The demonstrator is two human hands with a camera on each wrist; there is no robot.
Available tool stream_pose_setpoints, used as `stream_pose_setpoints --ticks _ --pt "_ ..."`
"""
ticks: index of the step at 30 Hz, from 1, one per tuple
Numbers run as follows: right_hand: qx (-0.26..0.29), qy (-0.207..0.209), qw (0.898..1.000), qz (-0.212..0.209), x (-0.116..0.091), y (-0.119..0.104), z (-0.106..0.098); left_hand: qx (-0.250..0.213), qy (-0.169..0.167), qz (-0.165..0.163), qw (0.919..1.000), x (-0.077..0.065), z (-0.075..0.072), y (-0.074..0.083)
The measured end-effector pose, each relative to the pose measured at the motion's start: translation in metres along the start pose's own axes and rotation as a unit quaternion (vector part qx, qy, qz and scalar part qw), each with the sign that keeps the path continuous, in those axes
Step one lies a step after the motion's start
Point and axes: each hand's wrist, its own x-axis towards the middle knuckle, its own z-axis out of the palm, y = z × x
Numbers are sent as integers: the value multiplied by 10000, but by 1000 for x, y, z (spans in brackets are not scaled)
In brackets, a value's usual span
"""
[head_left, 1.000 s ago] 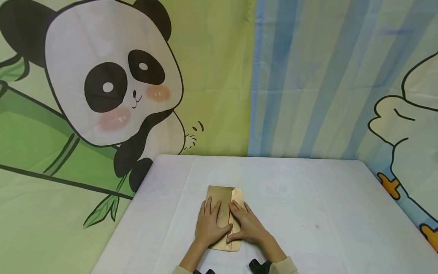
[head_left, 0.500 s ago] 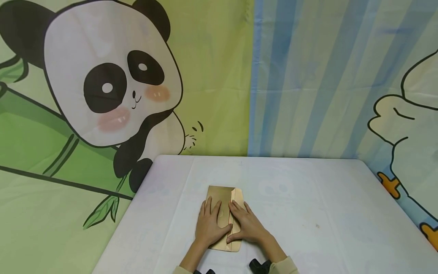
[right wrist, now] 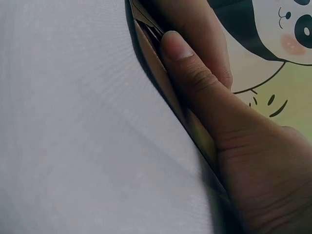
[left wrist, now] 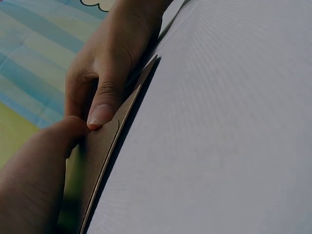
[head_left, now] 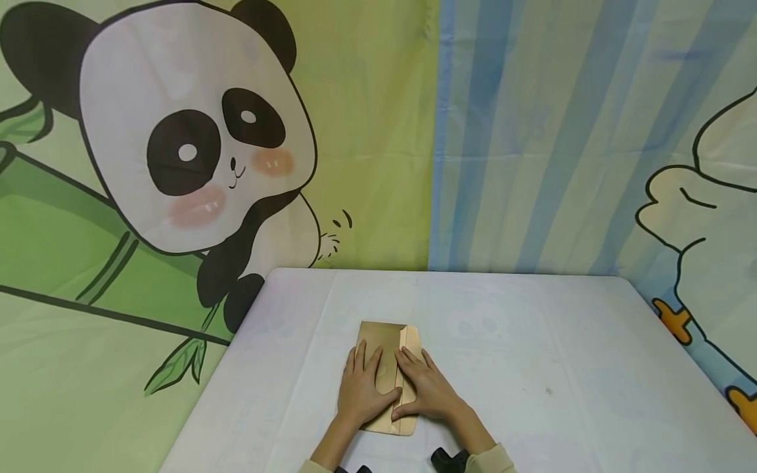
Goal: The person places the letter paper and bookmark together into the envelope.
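A brown kraft paper envelope (head_left: 380, 335) lies flat on the white table, its narrow flap (head_left: 411, 337) along the right side. My left hand (head_left: 365, 392) rests on the envelope's body with fingers spread and straight. On the flap side, my right hand (head_left: 432, 389) presses down, fingers extended along the seam. Both thumbs point inward and come close together near the seam. In the left wrist view the envelope's edge (left wrist: 100, 156) shows thin layers below the thumbs. The right wrist view shows the right thumb (right wrist: 178, 48) lying over the flap's edge.
The white table (head_left: 532, 341) stretches out around the envelope. Behind it hangs a printed curtain (head_left: 367, 131) with a panda and stripes. A black wrist mount (head_left: 448, 459) sits by the right sleeve (head_left: 491, 458).
Both hands stay in the same place on the envelope. The thin red line along the seam, plain one second ago, shows more faintly now.
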Motion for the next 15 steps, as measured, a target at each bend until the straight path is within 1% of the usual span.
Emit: stream_pose_setpoints --ticks 5,9,13,15 --pt "70 58 10000 -1 -1 1 -1 10 23 -9 10000 0 2 0" --pt "105 59 9999 25 -4 2 0 108 -77 11 9999 0 4 1" --pt "150 179 9996 188 -7 5 -2 260 -161 110 9995 0 5 3" --pt "164 268 9990 308 -10 6 -4 335 -235 109 9991 0 4 4"
